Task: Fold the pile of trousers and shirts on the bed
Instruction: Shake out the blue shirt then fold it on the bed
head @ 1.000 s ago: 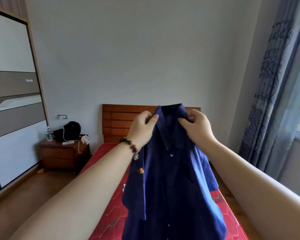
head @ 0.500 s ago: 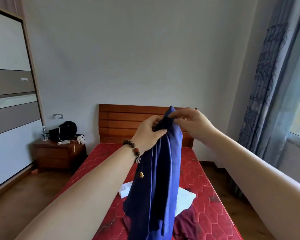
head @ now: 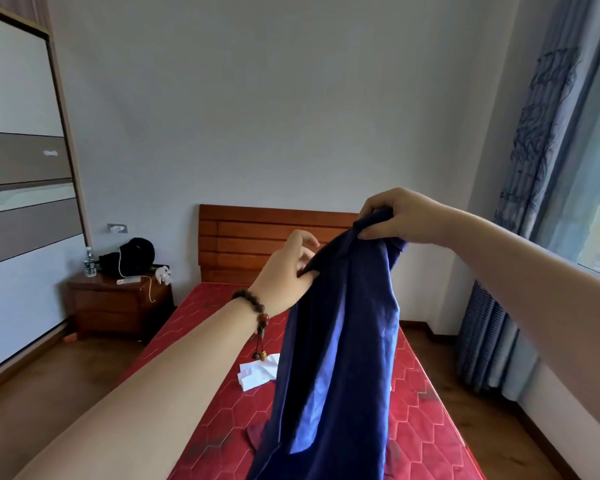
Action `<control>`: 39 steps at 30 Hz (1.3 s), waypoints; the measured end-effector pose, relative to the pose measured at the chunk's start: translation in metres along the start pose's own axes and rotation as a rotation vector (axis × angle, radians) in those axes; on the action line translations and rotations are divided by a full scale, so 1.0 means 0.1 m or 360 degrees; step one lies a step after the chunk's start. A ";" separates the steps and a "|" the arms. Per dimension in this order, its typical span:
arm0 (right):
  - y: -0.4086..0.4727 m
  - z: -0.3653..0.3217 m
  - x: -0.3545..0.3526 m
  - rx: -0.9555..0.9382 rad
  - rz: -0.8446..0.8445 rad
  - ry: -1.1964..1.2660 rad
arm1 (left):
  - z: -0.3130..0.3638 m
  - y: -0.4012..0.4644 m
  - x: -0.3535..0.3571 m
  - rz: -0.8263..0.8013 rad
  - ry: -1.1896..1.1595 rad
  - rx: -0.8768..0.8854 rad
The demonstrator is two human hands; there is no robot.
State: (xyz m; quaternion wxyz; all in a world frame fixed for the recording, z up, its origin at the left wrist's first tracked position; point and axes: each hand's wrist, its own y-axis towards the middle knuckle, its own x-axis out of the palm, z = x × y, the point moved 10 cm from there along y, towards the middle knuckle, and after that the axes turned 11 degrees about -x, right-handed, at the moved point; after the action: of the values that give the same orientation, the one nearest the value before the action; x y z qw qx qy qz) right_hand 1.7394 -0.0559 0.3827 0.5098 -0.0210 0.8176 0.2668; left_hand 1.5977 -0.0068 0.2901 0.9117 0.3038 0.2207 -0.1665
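Blue shirt (head: 340,341) hanging lengthwise above red bed (head: 426,410), right hand (head: 392,220) pinching top, left hand (head: 288,275) pinching edge

No text, label, brand, number or sign can be read anywhere; the bottle (head: 89,264) on the nightstand (head: 118,303) has a label too small to read.
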 end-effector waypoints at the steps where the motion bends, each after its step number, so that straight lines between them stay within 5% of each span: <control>1: 0.00 0.02 -0.02 0.0029 0.0007 -0.0021 | -0.07 -0.05 -0.02 0.0056 0.0075 -0.0005; 9: -0.01 0.11 -0.10 0.0189 0.0103 -0.0143 | -0.01 -0.51 -0.08 0.0538 0.0403 0.0447; 13: -0.01 0.20 -0.13 0.0299 0.0235 -0.0184 | 0.15 -0.72 0.12 0.0528 0.0393 0.0564; 22: -0.04 0.21 -0.01 0.0314 0.0315 -0.0093 | -0.08 -0.73 0.72 0.0432 0.0439 -0.0010; 26: -0.12 0.19 -0.02 0.0199 0.0136 -0.0016 | -0.29 -0.57 0.63 0.0445 0.0313 -0.0153; 32: -0.38 0.35 -0.11 0.0173 -0.0203 -0.0138 | -0.44 -0.28 0.48 -0.0159 -0.0257 -0.0302; 39: -0.68 0.66 -0.02 0.0384 -0.0343 -0.0078 | -0.30 -0.01 0.19 -0.0317 -0.0553 -0.0374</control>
State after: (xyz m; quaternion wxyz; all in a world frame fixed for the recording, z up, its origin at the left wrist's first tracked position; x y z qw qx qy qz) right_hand 1.8158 -0.0842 0.3341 0.5541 -0.0409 0.8240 0.1109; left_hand 1.6042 0.0082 0.2585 0.9442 0.1390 0.1071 -0.2786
